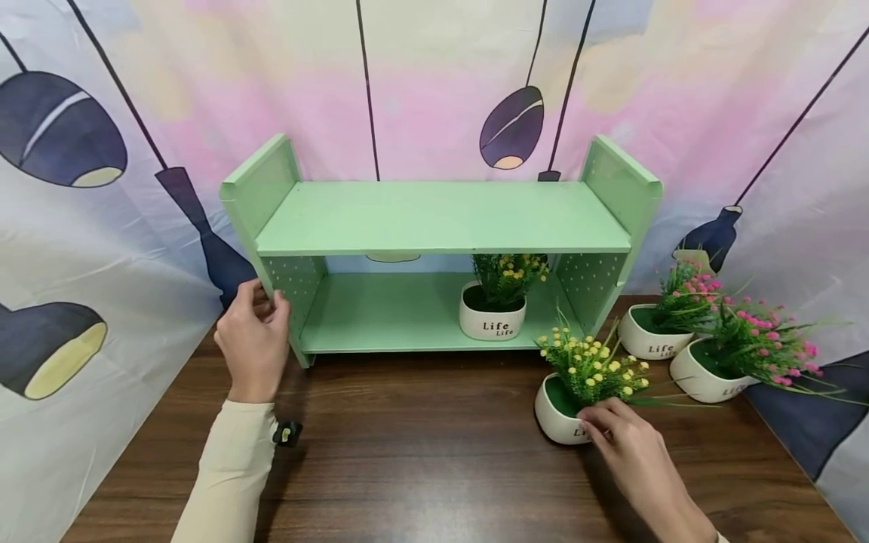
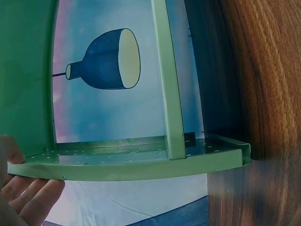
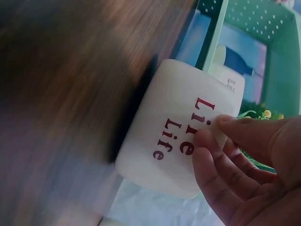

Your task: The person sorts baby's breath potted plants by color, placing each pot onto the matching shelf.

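Note:
A light green two-tier shelf (image 1: 441, 219) stands on the wooden table. My left hand (image 1: 254, 343) grips the front edge of its left side panel (image 2: 117, 170), thumb on one face and fingers on the other. In front of the shelf's right end, my right hand (image 1: 631, 456) pinches the rim of a white flowerpot (image 1: 557, 422) with yellow flowers (image 1: 594, 366). In the right wrist view the pot's red "Life" lettering (image 3: 204, 110) faces the camera, and a dark shadow runs along its base. A similar yellow-flowered pot (image 1: 492, 324) sits on the lower tier, right of the middle.
Right of the shelf, two white pots with pink flowers stand close together, one farther back (image 1: 655, 343) and one nearer (image 1: 709, 377). A printed cloth (image 1: 434, 90) hangs behind and beside the table. Dark wooden tabletop (image 1: 421, 437) stretches in front of the shelf.

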`<state>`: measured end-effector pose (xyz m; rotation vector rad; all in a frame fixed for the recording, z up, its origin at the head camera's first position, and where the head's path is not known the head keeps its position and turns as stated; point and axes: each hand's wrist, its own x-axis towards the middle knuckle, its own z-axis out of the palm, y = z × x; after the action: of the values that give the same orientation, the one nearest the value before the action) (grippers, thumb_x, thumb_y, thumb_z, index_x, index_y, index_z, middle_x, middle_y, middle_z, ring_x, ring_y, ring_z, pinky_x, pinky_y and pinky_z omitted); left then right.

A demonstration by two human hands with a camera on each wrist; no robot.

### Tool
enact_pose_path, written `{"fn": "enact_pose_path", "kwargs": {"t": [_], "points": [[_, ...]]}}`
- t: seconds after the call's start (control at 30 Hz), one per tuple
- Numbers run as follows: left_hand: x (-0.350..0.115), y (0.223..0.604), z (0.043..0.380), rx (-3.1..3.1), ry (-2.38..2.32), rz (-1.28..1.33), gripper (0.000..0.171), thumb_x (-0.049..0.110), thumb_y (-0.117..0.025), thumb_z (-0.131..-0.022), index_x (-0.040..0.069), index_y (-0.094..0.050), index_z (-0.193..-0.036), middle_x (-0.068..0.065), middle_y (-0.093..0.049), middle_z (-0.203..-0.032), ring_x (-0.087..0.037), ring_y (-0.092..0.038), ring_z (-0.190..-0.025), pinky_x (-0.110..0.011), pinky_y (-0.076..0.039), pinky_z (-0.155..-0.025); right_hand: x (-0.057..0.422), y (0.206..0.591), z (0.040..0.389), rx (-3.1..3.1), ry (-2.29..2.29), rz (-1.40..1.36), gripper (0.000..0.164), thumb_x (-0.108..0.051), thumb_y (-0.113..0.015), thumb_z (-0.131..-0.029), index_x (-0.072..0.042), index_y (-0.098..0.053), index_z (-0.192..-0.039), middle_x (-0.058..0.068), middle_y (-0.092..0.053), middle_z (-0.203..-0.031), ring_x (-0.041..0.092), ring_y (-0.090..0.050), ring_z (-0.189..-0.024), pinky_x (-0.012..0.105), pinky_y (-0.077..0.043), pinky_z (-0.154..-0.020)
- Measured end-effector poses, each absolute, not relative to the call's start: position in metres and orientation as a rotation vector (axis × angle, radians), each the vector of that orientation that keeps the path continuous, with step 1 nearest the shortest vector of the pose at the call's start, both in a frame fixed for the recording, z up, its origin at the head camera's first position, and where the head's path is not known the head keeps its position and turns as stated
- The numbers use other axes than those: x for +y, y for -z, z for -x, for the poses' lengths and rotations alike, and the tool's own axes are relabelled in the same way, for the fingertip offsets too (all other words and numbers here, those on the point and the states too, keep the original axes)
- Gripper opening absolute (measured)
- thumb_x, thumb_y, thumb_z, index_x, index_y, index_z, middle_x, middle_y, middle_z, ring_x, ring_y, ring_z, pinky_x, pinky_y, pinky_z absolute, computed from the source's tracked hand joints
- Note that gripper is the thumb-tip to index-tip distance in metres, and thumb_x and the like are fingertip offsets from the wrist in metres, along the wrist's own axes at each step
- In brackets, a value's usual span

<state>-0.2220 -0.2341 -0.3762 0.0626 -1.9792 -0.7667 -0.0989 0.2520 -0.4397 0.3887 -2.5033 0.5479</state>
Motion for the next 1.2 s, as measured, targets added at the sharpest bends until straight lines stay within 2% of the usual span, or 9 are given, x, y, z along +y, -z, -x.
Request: {"fn": "enact_pose_path", "kwargs": {"t": [0.13,0.33,0.5,0.67,0.9,1.03,1.2], "points": [[-0.234,0.377,0.222,-1.978,0.766,-0.061,0.021,0.009,-0.068,-0.100,-0.006,-0.070,-0.114,-0.025,-0.076,-0.098,-0.041,-0.077,-0.079,-0.065,-0.053,-0.082,0.241,0.438,0.101,-2.501,-0.522,-0.457,0.025,0.003,-0.089,-0.078,-0.016,-0.078,-0.090,-0.012,-0.066,-0.092,0.003,-0.064,-0.077,0.030,-0.055,-0.063],[-0.234,0.376,0.222,-1.972,0.763,-0.058,0.021,0.009,-0.068,-0.100,-0.006,-0.070,-0.114,-0.025,-0.076,-0.098,-0.041,-0.076,-0.079,-0.064,-0.053,-0.081,0.220,0.436,0.105,-2.521,-0.521,-0.600,0.025,0.000,-0.089,-0.078,-0.018,-0.078,-0.091,-0.014,-0.063,-0.091,-0.002,-0.062,-0.079,0.025,-0.055,-0.065],[-0.233,0.376,0.222,-1.969,0.763,-0.058,0.021,0.009,-0.068,-0.100,-0.006,-0.071,-0.114,-0.025,-0.077,-0.098,-0.040,-0.077,-0.079,-0.064,-0.053,-0.080,0.201,0.436,0.110,-2.490,-0.565,-0.729,0.024,-0.001,-0.090,-0.079,-0.018,-0.076,-0.091,-0.014,-0.060,-0.089,-0.006,-0.055,-0.075,0.021,-0.051,-0.062],[-0.233,0.376,0.221,-1.973,0.763,-0.059,0.021,0.009,-0.068,-0.100,-0.006,-0.070,-0.114,-0.025,-0.076,-0.098,-0.040,-0.076,-0.079,-0.064,-0.053,-0.079,0.181,0.436,0.115,-2.488,-0.611,-0.821,0.021,-0.002,-0.088,-0.083,-0.017,-0.076,-0.092,-0.013,-0.058,-0.089,-0.005,-0.053,-0.072,0.020,-0.048,-0.060],[-0.233,0.376,0.221,-1.977,0.766,-0.066,0.020,0.009,-0.068,-0.100,-0.006,-0.070,-0.113,-0.025,-0.076,-0.097,-0.041,-0.076,-0.079,-0.065,-0.052,-0.079,0.162,0.438,0.120,-2.461,-0.635,-0.909,0.017,-0.004,-0.085,-0.087,-0.015,-0.076,-0.096,-0.011,-0.060,-0.091,-0.001,-0.058,-0.074,0.021,-0.051,-0.061],[-0.233,0.377,0.221,-1.979,0.771,-0.066,0.021,0.009,-0.068,-0.100,-0.006,-0.070,-0.114,-0.025,-0.076,-0.098,-0.041,-0.076,-0.079,-0.065,-0.052,-0.080,0.163,0.441,0.120,-2.459,-0.656,-0.927,0.020,-0.004,-0.085,-0.087,-0.015,-0.075,-0.101,-0.010,-0.063,-0.097,0.000,-0.061,-0.079,0.020,-0.054,-0.066],[-0.234,0.378,0.222,-1.972,0.768,-0.066,0.021,0.009,-0.068,-0.100,-0.006,-0.071,-0.114,-0.025,-0.077,-0.098,-0.040,-0.076,-0.079,-0.064,-0.052,-0.080,0.182,0.445,0.115,-2.470,-0.661,-0.982,0.026,-0.009,-0.084,-0.090,-0.018,-0.074,-0.112,-0.008,-0.067,-0.116,0.004,-0.070,-0.097,0.025,-0.059,-0.078]]}}
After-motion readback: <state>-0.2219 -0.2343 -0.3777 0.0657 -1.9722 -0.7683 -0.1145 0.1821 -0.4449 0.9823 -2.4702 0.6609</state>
